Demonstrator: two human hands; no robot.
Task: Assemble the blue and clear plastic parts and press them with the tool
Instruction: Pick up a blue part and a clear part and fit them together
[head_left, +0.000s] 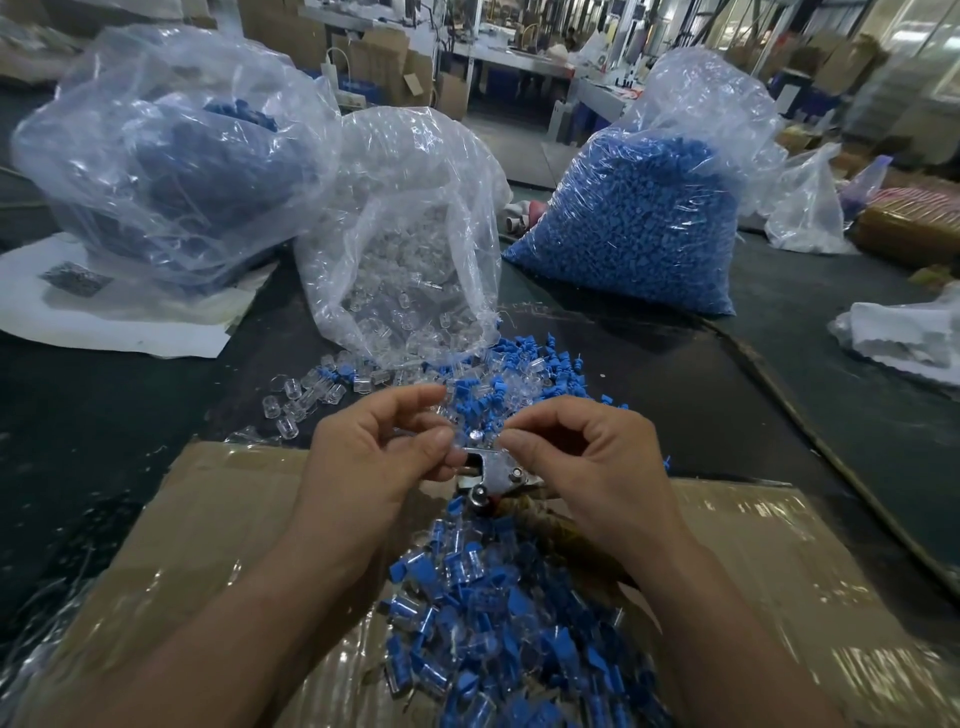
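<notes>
While both forearms reach in over the cardboard box (223, 519), the left hand (374, 452) and the right hand (587, 457) meet fingertip to fingertip around a small clear part (475, 435). Each hand has its thumb and forefinger curled in, pinching that part from its own side, with the other fingers folded loosely beneath. The part is too small and blurred to tell which way its long axis runs.

It is held just above the head of the metal tool (491, 475), which lies on the far edge of the box. The tool's long axis runs roughly away from the person. Its shiny head points outward at the loose parts (519, 364), and its wrapped handles lead back and slightly right, under the right wrist.

The loose parts, blue and clear mixed, lie scattered on the dark table (104, 441) just beyond the fingers. A pile of joined pieces (493, 623), blue set into clear, lies on the box between the forearms.

Farther back, an open bag of clear parts (405, 249) slumps with its mouth toward the scatter. A full bag of blue parts (639, 208) stands to its right. A third bag (171, 156), also holding blue pieces, is on the left.
</notes>
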